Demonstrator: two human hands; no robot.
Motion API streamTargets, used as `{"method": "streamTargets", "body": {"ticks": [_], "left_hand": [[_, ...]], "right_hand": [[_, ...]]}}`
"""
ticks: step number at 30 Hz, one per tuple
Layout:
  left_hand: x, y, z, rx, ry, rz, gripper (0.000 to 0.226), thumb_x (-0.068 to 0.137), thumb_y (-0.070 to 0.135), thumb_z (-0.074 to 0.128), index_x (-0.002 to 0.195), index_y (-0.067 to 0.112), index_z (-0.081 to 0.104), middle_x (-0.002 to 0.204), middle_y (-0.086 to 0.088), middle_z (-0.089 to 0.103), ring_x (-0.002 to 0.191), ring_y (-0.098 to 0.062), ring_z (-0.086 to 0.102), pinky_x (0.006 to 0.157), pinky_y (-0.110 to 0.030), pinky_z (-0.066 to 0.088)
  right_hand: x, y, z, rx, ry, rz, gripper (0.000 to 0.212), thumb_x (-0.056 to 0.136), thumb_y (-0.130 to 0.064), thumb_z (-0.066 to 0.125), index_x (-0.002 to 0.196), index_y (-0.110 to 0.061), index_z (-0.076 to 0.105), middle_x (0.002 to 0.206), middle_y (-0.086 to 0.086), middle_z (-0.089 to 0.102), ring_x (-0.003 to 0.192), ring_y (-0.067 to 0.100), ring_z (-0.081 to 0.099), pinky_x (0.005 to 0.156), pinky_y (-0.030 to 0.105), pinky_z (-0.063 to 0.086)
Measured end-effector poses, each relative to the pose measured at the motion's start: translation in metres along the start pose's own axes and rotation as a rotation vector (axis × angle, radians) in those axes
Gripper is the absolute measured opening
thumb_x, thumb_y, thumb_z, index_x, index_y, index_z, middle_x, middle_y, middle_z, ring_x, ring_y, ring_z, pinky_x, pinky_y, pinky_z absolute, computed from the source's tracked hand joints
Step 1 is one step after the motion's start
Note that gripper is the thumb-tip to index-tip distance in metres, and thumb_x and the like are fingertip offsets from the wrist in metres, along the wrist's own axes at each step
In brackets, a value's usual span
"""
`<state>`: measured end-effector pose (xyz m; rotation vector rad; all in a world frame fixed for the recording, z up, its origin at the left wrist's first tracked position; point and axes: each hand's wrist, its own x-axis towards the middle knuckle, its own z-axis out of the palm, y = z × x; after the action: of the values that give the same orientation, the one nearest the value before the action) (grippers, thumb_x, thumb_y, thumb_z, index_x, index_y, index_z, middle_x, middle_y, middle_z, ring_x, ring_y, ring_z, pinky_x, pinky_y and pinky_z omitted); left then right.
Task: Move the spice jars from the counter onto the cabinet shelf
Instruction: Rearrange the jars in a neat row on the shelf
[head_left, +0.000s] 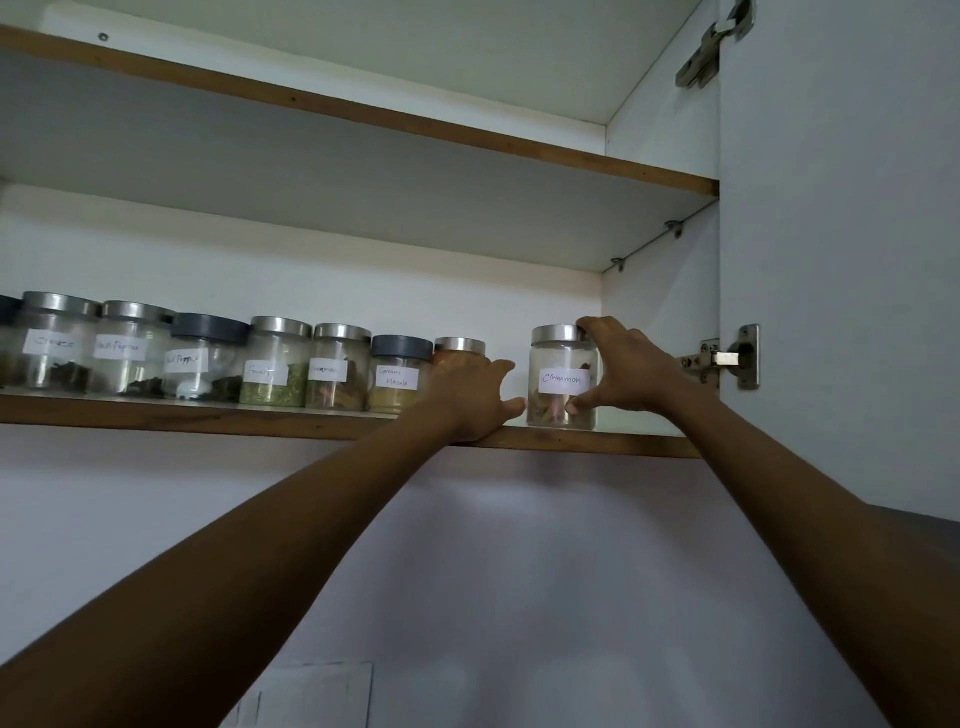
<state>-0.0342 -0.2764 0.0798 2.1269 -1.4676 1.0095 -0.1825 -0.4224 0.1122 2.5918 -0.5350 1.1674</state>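
- Head view: the fingers (589, 328) of the right hand (628, 374) curl over the silver lid of the cinnamon jar (563, 382), and the thumb (575, 406) presses the lower glass, so this hand grasps the jar from its right side.
- The cinnamon jar stands upright on the shelf (208, 415), near the front edge and towards the right end, with its label facing out.
- The left hand (467, 400) lies over the front of an orange-filled jar (460, 345), its thumb reaching right towards the cinnamon jar. I cannot tell whether the fingers grasp that jar or only rest against it.
- To the left, a row of jars (275, 364) stands side by side along the shelf. A gap separates the orange-filled jar from the cinnamon jar.
- The cabinet door (831, 312) hangs open on the right, and its hinge (727, 358) is near the right hand.
- Step in hand, as I judge it: setting down and lining up the last jars at the right end of the row.
- Next move, likely: slide the cinnamon jar left to close the gap, keeping it upright and back from the edge. Then let go with both hands without nudging the neighbouring jars.
- The counter is out of sight, so I cannot say whether more jars wait there.
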Motion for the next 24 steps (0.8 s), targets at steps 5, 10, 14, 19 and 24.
{"method": "streamTargets", "body": {"ticks": [5, 10, 14, 19, 24], "left_hand": [[-0.001, -0.001, 0.000, -0.076, -0.064, -0.091, 0.051, 0.089, 0.052, 0.044, 0.118, 0.013, 0.058, 0.132, -0.012, 0.052, 0.121, -0.029, 0.045, 0.096, -0.043, 0.042], [0.001, 0.001, -0.001, -0.239, -0.238, -0.174, 0.048, 0.090, 0.053, 0.041, 0.074, 0.009, 0.056, 0.085, -0.006, 0.056, 0.085, -0.019, 0.054, 0.072, -0.029, 0.040], [0.003, -0.001, 0.000, -0.301, -0.316, -0.214, 0.042, 0.090, 0.051, 0.044, 0.086, 0.011, 0.056, 0.088, -0.004, 0.053, 0.084, -0.017, 0.051, 0.073, -0.027, 0.039], [0.005, -0.002, 0.003, -0.277, -0.305, -0.199, 0.045, 0.093, 0.047, 0.043, 0.102, 0.006, 0.061, 0.090, -0.004, 0.054, 0.086, -0.016, 0.049, 0.078, -0.029, 0.040], [0.007, -0.004, 0.004, -0.271, -0.308, -0.180, 0.042, 0.092, 0.046, 0.043, 0.106, 0.011, 0.061, 0.109, -0.007, 0.061, 0.100, -0.020, 0.054, 0.090, -0.034, 0.044]], "right_hand": [[0.029, 0.004, 0.031, -0.011, -0.021, 0.014, 0.092, 0.059, -0.041, 0.082, 0.132, -0.019, 0.031, 0.137, 0.002, 0.039, 0.111, 0.027, 0.048, 0.086, 0.046, 0.048], [0.059, 0.011, 0.056, -0.054, -0.073, 0.015, 0.086, 0.058, -0.042, 0.082, 0.124, -0.018, 0.033, 0.129, 0.003, 0.044, 0.097, 0.027, 0.056, 0.081, 0.046, 0.051], [0.077, 0.014, 0.069, -0.095, -0.100, 0.004, 0.082, 0.059, -0.041, 0.082, 0.121, -0.017, 0.034, 0.124, 0.002, 0.046, 0.094, 0.027, 0.057, 0.079, 0.044, 0.051], [0.091, 0.015, 0.083, -0.149, -0.120, 0.007, 0.078, 0.062, -0.041, 0.080, 0.120, -0.017, 0.033, 0.122, 0.003, 0.047, 0.094, 0.028, 0.058, 0.076, 0.039, 0.049], [0.103, 0.013, 0.087, -0.233, -0.169, -0.010, 0.081, 0.064, -0.041, 0.080, 0.124, -0.017, 0.031, 0.123, 0.004, 0.048, 0.100, 0.027, 0.057, 0.075, 0.036, 0.044]]}}
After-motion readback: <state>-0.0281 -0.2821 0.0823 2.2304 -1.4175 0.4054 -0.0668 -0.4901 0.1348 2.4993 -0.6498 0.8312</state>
